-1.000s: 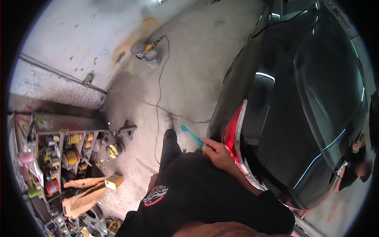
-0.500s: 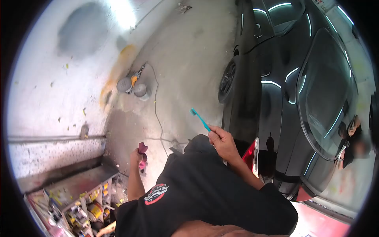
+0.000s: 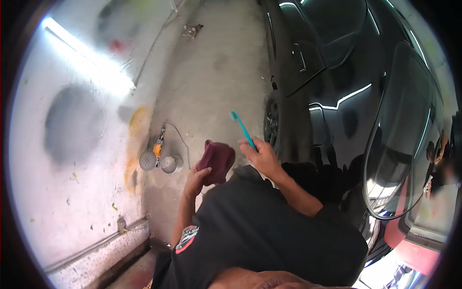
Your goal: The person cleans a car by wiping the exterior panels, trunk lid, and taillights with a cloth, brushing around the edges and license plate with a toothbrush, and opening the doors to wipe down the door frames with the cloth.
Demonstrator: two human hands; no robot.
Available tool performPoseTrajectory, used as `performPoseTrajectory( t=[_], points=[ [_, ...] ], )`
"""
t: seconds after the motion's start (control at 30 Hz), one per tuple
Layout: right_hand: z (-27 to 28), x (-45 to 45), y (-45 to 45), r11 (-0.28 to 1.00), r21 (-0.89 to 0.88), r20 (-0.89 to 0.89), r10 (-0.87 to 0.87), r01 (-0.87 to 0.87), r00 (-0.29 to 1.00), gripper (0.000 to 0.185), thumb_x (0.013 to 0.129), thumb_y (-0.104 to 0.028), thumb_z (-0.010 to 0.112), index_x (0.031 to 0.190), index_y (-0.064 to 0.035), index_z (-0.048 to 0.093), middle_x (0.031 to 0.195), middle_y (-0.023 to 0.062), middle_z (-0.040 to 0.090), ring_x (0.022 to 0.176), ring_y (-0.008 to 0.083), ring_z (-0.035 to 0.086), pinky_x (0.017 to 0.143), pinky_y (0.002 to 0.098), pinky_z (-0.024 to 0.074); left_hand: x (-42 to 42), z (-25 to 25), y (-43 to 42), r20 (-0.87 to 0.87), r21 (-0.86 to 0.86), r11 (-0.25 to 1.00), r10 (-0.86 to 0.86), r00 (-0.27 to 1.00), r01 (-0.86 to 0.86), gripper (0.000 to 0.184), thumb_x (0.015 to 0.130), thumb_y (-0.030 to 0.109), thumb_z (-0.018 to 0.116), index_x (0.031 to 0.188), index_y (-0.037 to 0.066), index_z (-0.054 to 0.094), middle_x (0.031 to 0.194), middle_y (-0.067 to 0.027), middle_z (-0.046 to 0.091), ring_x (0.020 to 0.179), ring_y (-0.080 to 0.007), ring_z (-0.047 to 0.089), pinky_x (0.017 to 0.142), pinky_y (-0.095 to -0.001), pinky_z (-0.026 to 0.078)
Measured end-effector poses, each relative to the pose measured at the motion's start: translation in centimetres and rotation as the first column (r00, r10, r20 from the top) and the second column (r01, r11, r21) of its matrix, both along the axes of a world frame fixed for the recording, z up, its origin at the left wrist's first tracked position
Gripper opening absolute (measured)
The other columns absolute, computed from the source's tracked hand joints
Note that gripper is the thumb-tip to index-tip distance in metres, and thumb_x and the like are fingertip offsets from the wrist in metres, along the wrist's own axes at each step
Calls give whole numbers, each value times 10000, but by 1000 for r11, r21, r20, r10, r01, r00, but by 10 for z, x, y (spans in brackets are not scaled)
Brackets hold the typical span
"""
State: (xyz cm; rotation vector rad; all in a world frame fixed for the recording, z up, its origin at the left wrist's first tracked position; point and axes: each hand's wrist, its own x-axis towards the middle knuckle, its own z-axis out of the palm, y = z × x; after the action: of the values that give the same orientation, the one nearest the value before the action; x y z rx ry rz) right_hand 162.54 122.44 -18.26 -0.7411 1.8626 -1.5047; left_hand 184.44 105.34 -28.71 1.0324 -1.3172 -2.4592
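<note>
A teal toothbrush (image 3: 246, 132) is gripped by its handle in my right hand (image 3: 262, 157), with the bristle head pointing up and away from me. My left hand (image 3: 196, 180) holds a folded maroon cloth (image 3: 219, 161), the thumb lying over its near edge. The cloth and the toothbrush are close to each other but apart. To the right of my right hand stands a glossy black car (image 3: 332, 96), its side and a wheel (image 3: 272, 123) facing the walkway.
On the floor (image 3: 216, 62) by the left wall lies a yellow-and-grey power tool (image 3: 158, 150) with a cord, beside a round grey container (image 3: 169, 164). A bright tube light (image 3: 89, 55) runs along the paint-marked wall (image 3: 96, 197). Farther ahead lies a small object (image 3: 192, 31).
My left hand has come up and inward with the cloth, now near the right hand. The view has shifted forward along the car. The toothbrush stays in my right hand.
</note>
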Motion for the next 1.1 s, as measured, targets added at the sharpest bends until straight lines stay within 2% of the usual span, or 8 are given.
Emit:
performPoseTrajectory(
  t=[0.1,0.13,0.23,0.47,0.77,0.87,0.97,1.1],
  points=[
    [10,-64,-27,998,-48,-13,-30,30,999,278,1000,-230,682,1166,-7,699,824,-7,641,763,58,563,682,255,471,-77,42,-22,-35,11,1000,0,999,0,429,887,128,689,1286,-5,606,1066,-52,706,926,-149,686,818,-308,562],
    [9,-81,-35,997,-64,6,-35,36,999,281,996,-231,690,1170,-10,698,837,-2,648,778,63,571,700,259,478,-87,30,-44,-23,39,994,-102,995,102,403,883,128,687,1262,10,615,1075,-59,712,943,-161,691,849,-323,556],
    [-11,-124,-59,995,-83,53,-48,52,997,295,988,-233,705,1192,-19,696,897,16,667,832,81,593,756,272,496,-147,38,-83,-49,147,982,-111,993,117,370,883,131,683,1231,22,626,1073,-74,719,941,-185,703,848,-336,560],
    [-57,-190,-113,996,-20,19,-86,86,996,369,961,-192,715,1283,-19,672,1072,69,678,970,138,624,873,292,496,-287,28,-153,-241,358,915,-102,965,186,479,919,83,654,1378,-8,548,1300,-156,660,1203,-290,649,1064,-444,513],
    [-109,-346,-236,944,-44,28,-325,326,945,415,934,-99,721,1328,2,642,1183,115,661,1090,184,638,971,306,487,-498,7,-284,-246,333,804,-432,868,494,545,1003,164,603,1492,4,424,1399,-155,580,1304,-280,571,1103,-445,477],
    [-108,-385,-275,882,-98,116,-449,460,886,411,956,-91,702,1348,4,627,1170,96,677,1062,158,641,943,298,501,-557,22,-315,-190,210,730,-622,760,650,532,1030,209,585,1499,17,422,1366,-136,592,1242,-239,592,1064,-404,488],
    [-117,-417,-327,795,-160,399,-489,584,776,433,982,-101,685,1391,3,589,1111,50,684,982,102,633,873,260,523,-602,27,-342,-65,-180,633,-772,632,753,525,1043,239,588,1501,43,424,1313,-103,599,1165,-199,592,1017,-355,480],
    [-152,-481,-356,669,-128,418,-633,733,651,348,966,-22,643,1314,-11,626,1026,43,696,910,117,649,834,282,544,-673,9,-347,61,-803,241,-876,478,545,540,999,247,653,1444,27,440,1147,-88,599,1040,-178,568,929,-340,476]
  ],
)
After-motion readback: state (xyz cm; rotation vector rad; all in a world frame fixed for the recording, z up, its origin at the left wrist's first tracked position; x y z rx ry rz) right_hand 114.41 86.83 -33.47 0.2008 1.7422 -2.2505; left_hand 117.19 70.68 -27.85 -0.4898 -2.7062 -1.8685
